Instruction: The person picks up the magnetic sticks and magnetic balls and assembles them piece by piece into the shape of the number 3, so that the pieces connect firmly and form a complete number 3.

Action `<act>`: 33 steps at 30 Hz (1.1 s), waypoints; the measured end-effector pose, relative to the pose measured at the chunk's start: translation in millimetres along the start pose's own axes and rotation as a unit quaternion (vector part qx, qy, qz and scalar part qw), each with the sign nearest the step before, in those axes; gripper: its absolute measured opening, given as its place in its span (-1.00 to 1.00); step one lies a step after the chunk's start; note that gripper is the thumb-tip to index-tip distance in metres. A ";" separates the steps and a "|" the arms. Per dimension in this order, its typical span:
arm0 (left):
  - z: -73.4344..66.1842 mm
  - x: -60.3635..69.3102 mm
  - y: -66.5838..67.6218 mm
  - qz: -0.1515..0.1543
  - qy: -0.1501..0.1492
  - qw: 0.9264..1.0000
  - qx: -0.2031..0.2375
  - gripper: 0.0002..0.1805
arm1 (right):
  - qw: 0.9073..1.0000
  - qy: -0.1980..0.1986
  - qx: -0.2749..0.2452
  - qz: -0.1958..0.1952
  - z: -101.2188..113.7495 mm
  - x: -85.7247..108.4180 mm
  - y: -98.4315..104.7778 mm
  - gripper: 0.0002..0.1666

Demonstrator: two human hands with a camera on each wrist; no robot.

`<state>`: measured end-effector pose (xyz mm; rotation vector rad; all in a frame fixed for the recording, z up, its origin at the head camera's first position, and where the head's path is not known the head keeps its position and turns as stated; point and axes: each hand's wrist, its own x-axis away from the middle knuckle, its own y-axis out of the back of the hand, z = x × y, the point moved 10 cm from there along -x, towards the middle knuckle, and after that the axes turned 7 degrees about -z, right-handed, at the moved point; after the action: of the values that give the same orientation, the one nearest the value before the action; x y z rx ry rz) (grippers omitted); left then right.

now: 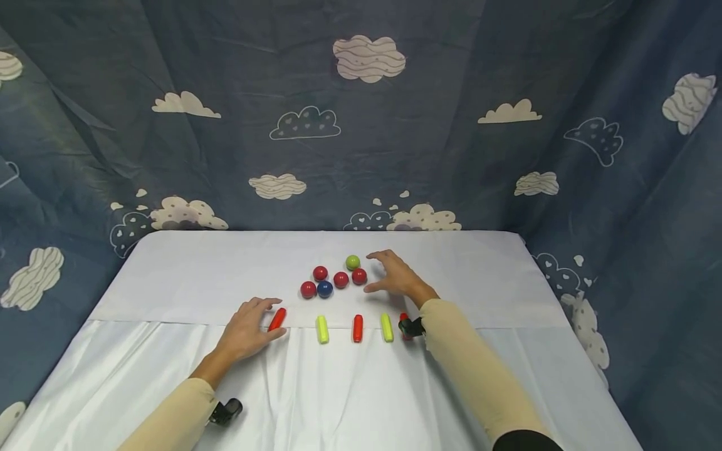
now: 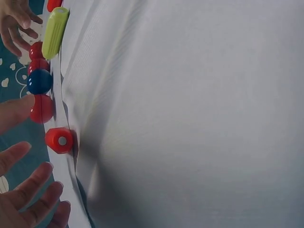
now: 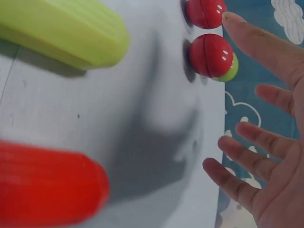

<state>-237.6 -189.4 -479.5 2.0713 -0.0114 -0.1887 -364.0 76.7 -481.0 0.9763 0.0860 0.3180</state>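
My left hand (image 1: 246,332) is beside the leftmost red stick (image 1: 277,319), thumb and fingers spread on either side of it. In the left wrist view this ribbed red stick (image 2: 61,139) is seen end-on, apart from the fingers. Above the white cloth, my right hand (image 1: 398,275) is spread just right of a red ball (image 1: 359,276) and a green ball (image 1: 352,262). Its palm holds nothing in the right wrist view, where the thumb (image 3: 266,47) overlaps the edge of a red ball (image 3: 205,12); contact cannot be told. A blue ball (image 1: 324,289) sits among several red balls.
Yellow-green sticks (image 1: 322,329) (image 1: 387,327) and red sticks (image 1: 358,328) form a row across the white-covered table (image 1: 214,269). The rightmost red stick (image 1: 404,317) is partly hidden by the right wrist camera (image 1: 412,327). A dark cloud-patterned curtain (image 1: 237,56) surrounds the table's back and sides.
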 end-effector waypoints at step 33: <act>16.3 -4.5 -12.5 -0.004 0.092 0.994 0.053 -0.55 | 0.991 -0.072 -0.096 0.052 -10.2 -21.1 -22.5 -0.37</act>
<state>-245.2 -197.1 -497.5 2.1876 0.1009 -0.0006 -381.1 66.8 -506.8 0.8114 -0.1244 0.3440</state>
